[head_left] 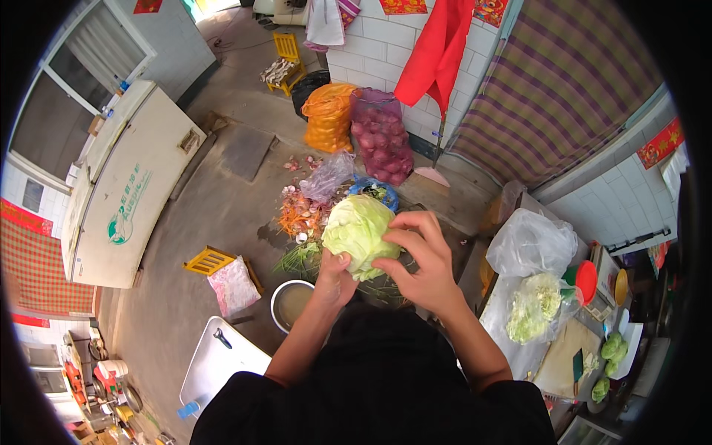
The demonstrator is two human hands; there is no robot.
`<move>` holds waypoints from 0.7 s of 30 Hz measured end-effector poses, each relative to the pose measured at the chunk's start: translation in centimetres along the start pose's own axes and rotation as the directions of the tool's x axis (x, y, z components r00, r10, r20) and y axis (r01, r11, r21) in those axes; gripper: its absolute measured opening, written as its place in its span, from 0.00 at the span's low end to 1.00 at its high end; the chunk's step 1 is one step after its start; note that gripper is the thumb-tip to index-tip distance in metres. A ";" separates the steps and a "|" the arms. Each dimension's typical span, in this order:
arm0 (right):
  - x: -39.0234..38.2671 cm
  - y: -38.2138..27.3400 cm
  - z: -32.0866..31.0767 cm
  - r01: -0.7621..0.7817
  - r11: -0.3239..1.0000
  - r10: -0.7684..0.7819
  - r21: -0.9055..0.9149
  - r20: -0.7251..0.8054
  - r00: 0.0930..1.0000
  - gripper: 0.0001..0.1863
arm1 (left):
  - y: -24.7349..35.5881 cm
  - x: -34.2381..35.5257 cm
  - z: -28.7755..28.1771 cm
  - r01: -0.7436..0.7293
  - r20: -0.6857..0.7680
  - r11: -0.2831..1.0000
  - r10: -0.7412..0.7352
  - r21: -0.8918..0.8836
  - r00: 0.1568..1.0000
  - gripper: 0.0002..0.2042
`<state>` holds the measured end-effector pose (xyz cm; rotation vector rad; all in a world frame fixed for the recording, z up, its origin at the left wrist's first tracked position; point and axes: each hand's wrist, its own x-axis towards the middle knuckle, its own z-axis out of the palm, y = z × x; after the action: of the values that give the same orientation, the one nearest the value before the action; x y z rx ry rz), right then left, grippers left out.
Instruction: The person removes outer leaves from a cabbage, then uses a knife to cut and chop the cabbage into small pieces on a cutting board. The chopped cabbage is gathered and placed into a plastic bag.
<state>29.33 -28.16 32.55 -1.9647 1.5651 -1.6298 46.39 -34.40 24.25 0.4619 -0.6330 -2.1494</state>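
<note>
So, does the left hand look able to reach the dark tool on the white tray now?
Probably not freely: the left hand is supporting the cabbage. Nothing seems to cover the dark tool, though.

We are seeing a freezer (141, 185) standing on the left, an orange sack (326, 122) sitting beside a purple sack (382, 137) near a wall (367, 59), and a checked curtain (556, 81) hanging at upper right.
</note>
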 end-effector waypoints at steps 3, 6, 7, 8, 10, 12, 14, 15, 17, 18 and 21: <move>0.6 0.6 -0.1 0.027 0.999 -0.030 0.039 0.082 0.996 0.17 | -0.1 -0.4 0.1 -0.051 -0.007 0.997 0.052 0.050 0.999 0.46; 0.8 1.6 -0.6 0.089 0.993 -0.099 0.078 0.132 0.986 0.16 | 0.4 -0.9 0.2 -0.068 -0.016 0.993 0.070 0.099 0.997 0.48; 0.7 2.1 -0.9 0.114 0.991 -0.123 0.069 0.144 0.982 0.16 | 0.5 -0.9 0.3 -0.065 -0.015 0.992 0.067 0.110 0.998 0.48; 0.8 2.2 -1.0 0.140 0.988 -0.148 0.060 0.157 0.976 0.15 | 0.5 -0.9 0.3 -0.101 -0.030 0.985 0.106 0.141 0.994 0.49; 0.9 1.3 -0.8 0.125 0.991 -0.129 0.036 0.128 0.983 0.15 | 0.4 -0.8 0.3 -0.170 -0.065 0.964 0.187 0.205 0.980 0.52; 1.0 0.5 -0.6 0.101 0.995 -0.102 0.019 0.126 0.987 0.15 | 0.5 -0.9 0.8 -0.288 -0.063 0.880 0.334 0.377 0.940 0.53; 0.8 0.1 -0.4 0.065 0.998 -0.063 -0.009 0.148 0.987 0.15 | 0.8 -1.1 1.1 -0.356 -0.035 0.789 0.429 0.501 0.902 0.53; 0.7 0.1 -0.2 0.060 0.998 -0.058 -0.008 0.157 0.986 0.15 | 1.0 -1.2 1.2 -0.376 -0.016 0.751 0.457 0.542 0.890 0.53; 0.6 0.1 0.1 0.060 0.998 -0.058 -0.007 0.174 0.983 0.16 | 1.3 -1.4 1.2 -0.408 0.002 0.697 0.504 0.589 0.864 0.53; 0.7 0.1 0.3 0.052 0.999 -0.052 0.006 0.185 0.981 0.16 | 1.3 -1.5 1.1 -0.417 -0.002 0.686 0.521 0.596 0.854 0.52; 0.6 0.4 0.6 0.036 0.999 -0.040 0.023 0.204 0.978 0.14 | 1.4 -1.7 0.7 -0.420 -0.008 0.672 0.535 0.610 0.845 0.52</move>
<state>29.49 -29.07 32.47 -2.0882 1.4385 -1.3980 47.84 -33.60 25.83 0.7250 -1.1804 -1.3487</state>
